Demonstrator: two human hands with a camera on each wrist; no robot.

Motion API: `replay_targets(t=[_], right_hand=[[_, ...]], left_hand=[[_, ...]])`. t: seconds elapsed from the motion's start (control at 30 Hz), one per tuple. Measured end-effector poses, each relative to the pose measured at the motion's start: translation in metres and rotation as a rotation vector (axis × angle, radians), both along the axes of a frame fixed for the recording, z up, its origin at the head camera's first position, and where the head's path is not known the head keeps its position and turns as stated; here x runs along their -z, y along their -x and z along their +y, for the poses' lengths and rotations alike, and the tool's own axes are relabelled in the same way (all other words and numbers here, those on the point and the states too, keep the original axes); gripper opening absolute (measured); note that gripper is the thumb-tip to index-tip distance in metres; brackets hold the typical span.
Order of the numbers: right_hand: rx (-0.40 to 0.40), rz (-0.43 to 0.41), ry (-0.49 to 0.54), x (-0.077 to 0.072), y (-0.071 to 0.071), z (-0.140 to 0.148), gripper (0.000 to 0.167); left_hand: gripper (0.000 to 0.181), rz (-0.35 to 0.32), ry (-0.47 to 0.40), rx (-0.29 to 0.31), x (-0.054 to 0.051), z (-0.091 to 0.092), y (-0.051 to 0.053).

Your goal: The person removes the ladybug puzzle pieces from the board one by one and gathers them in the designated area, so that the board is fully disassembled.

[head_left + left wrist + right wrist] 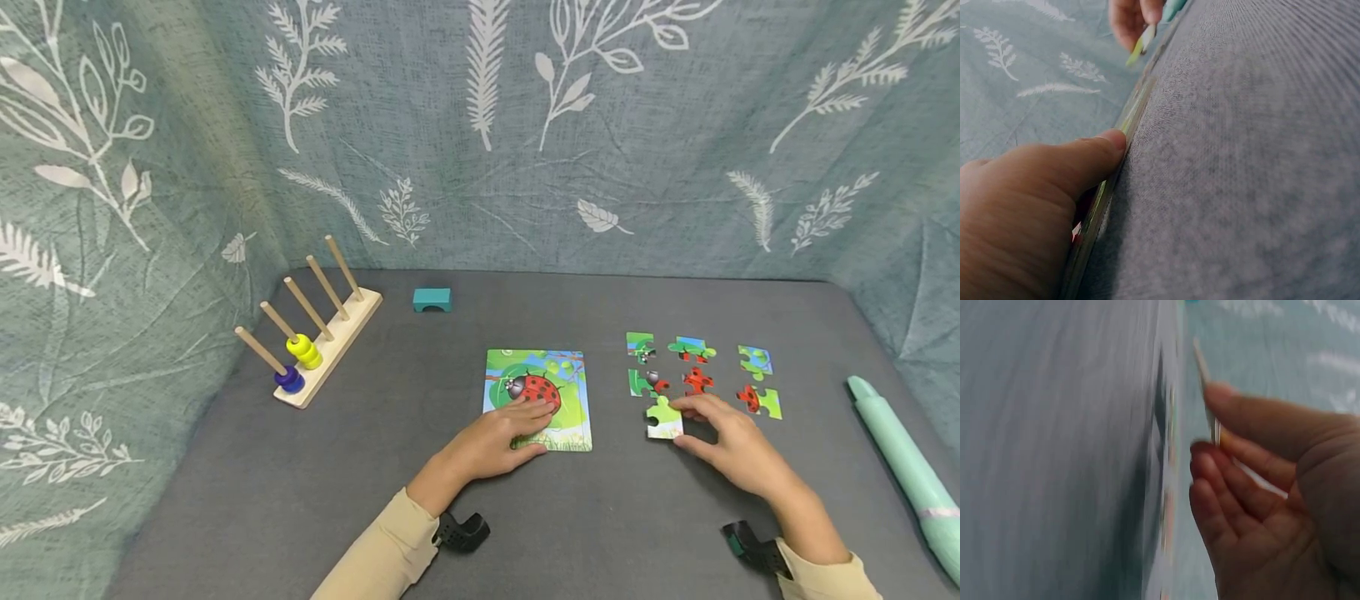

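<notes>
My left hand (487,442) rests on a square ladybug picture board (573,417), its fingers over the lower left part of the picture. In the left wrist view the thumb (1100,156) lies along the board's thin edge. Between thumb and fingers, my right hand (738,450) pinches a green and white jigsaw piece (664,421). The right wrist view shows that piece (1205,381) edge-on, raised off the table. Beyond the right hand lie several loose jigsaw pieces, among them a red one (697,381) and a red-green one (768,403).
A wooden peg stand (341,337) with yellow rings (303,352) and blue rings (289,380) is at the left. A teal arch block (432,299) sits near the back. Along the right side lies a long mint-green object (900,458). Patterned cloth (517,208) hangs behind the grey table.
</notes>
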State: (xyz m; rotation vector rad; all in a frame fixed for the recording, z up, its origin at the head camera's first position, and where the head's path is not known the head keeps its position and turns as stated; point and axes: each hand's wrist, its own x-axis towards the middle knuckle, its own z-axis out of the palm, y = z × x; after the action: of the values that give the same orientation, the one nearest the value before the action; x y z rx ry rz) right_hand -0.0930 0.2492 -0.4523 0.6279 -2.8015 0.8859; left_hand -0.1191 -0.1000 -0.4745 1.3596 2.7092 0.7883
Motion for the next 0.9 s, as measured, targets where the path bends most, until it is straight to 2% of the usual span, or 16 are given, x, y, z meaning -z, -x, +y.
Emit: replay_targets(t=[0.33, 0.47, 0.57, 0.7, 0.9], right_hand=[[0.156, -0.082, 0.048, -0.001, -0.018, 0.072, 0.043], [0.201, -0.111, 0.080, 0.004, -0.023, 0.092, 0.043], [0.225, -0.141, 0.067, 0.009, -0.026, 0.101, 0.043], [0.214, -0.141, 0.079, 0.014, -0.028, 0.108, 0.041], [0.145, -0.061, 0.154, 0.018, -0.027, 0.110, 0.039]], left_hand=[[0.049, -0.002, 0.005, 0.007, -0.001, 0.001, 0.001], [0.048, -0.011, -0.003, -0.004, 0.000, 0.001, 0.002], [0.048, -0.016, -0.006, -0.011, 0.000, 0.001, 0.001], [0.048, -0.016, -0.013, -0.011, -0.001, 0.001, 0.000], [0.048, -0.011, -0.019, -0.010, -0.002, 0.001, 0.000]])
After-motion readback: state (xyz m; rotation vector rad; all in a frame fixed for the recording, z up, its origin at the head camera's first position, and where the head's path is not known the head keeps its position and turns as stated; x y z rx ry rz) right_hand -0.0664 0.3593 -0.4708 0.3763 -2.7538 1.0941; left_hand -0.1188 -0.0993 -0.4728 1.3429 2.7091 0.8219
